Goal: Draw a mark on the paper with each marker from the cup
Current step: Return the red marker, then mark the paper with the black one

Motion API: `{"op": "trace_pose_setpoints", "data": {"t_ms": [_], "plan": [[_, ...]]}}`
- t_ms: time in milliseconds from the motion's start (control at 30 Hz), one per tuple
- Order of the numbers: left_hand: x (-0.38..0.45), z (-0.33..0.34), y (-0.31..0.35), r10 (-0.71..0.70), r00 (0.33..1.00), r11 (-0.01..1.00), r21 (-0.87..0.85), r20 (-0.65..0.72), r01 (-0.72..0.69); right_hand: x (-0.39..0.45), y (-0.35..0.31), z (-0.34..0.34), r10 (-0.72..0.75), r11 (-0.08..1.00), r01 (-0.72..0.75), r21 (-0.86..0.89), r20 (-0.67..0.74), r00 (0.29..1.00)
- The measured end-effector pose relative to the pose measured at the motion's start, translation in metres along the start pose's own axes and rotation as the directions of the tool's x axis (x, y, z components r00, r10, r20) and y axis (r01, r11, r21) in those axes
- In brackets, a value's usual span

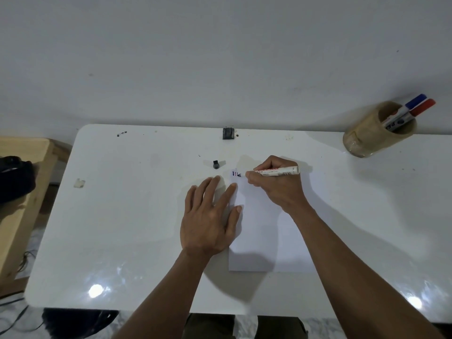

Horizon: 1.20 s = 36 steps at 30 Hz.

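A white sheet of paper (pixel 264 236) lies on the white table (pixel 127 216). My right hand (pixel 276 184) grips an uncapped white marker (pixel 281 171), its tip touching the paper's top left corner beside small blue, red and black marks (pixel 236 174). My left hand (pixel 210 216) lies flat with fingers spread, pressing the paper's left edge. A black marker cap (pixel 216 164) rests on the table just beyond my left hand. At the far right stands a tan cup (pixel 374 133) with a blue-capped marker (pixel 413 102) and a red-capped marker (pixel 422 108) leaning in it.
A small black clip-like piece (pixel 228 133) sits at the table's far edge against the wall. A wooden stand (pixel 19 192) with a dark object (pixel 14 178) is left of the table. Cables (pixel 17 311) trail on the floor.
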<state>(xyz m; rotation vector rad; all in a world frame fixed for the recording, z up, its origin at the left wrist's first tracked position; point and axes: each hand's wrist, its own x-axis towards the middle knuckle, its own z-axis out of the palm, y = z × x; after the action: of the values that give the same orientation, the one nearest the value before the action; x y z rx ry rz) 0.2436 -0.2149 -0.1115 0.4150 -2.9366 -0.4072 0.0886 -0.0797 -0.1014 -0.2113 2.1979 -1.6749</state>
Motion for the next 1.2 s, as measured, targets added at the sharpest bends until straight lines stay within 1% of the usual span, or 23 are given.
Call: {"op": "trace_pose_setpoints", "data": {"t_ms": [300, 467, 533, 700, 833, 967, 1033, 1100, 1133, 1200], "plan": [[0.000, 0.002, -0.001, 0.008, 1.000, 1.000, -0.001, -0.019, -0.008, 0.000, -0.002, -0.001, -0.012, 0.999, 0.013, -0.040, 0.015, 1.000], [0.000, 0.002, 0.000, 0.008, 0.999, 1.000, -0.006, -0.033, -0.009, -0.001, -0.003, -0.001, 0.018, 0.999, -0.018, -0.027, 0.014, 1.000], [0.000, 0.002, 0.000, 0.012, 0.999, 1.000, -0.011, -0.040, -0.012, -0.002, -0.007, -0.001, 0.040, 0.999, -0.041, 0.030, 0.025, 0.999], [0.000, 0.001, 0.000, 0.010, 0.999, 1.000, -0.018, -0.031, -0.011, -0.003, -0.022, -0.006, 0.174, 0.939, -0.170, 0.297, 0.013, 0.985], [0.000, 0.000, 0.001, -0.001, 1.000, 0.999, -0.032, -0.011, 0.000, -0.013, -0.034, -0.012, 0.193, 0.906, -0.186, 0.381, 0.019, 0.981], [0.001, -0.010, 0.002, -0.009, 0.999, 0.998, -0.069, 0.038, 0.012, -0.026, -0.046, -0.018, 0.172, 0.885, -0.161, 0.438, 0.016, 0.985], [0.000, -0.016, 0.002, -0.051, 0.997, 0.983, -0.172, 0.052, 0.060, -0.033, -0.053, -0.021, 0.172, 0.868, -0.159, 0.471, 0.015, 0.985], [0.005, -0.024, 0.004, -0.158, 0.986, 0.932, -0.321, 0.057, 0.168, -0.040, -0.061, -0.022, 0.185, 0.846, -0.163, 0.508, 0.009, 0.983], [0.010, -0.028, 0.005, -0.214, 0.975, 0.904, -0.367, 0.058, 0.220, -0.044, -0.065, -0.022, 0.196, 0.831, -0.167, 0.531, 0.002, 0.981], [0.028, -0.036, 0.007, -0.296, 0.952, 0.873, -0.385, 0.072, 0.301, -0.052, -0.072, -0.022, 0.216, 0.797, -0.171, 0.579, -0.009, 0.976]]}}
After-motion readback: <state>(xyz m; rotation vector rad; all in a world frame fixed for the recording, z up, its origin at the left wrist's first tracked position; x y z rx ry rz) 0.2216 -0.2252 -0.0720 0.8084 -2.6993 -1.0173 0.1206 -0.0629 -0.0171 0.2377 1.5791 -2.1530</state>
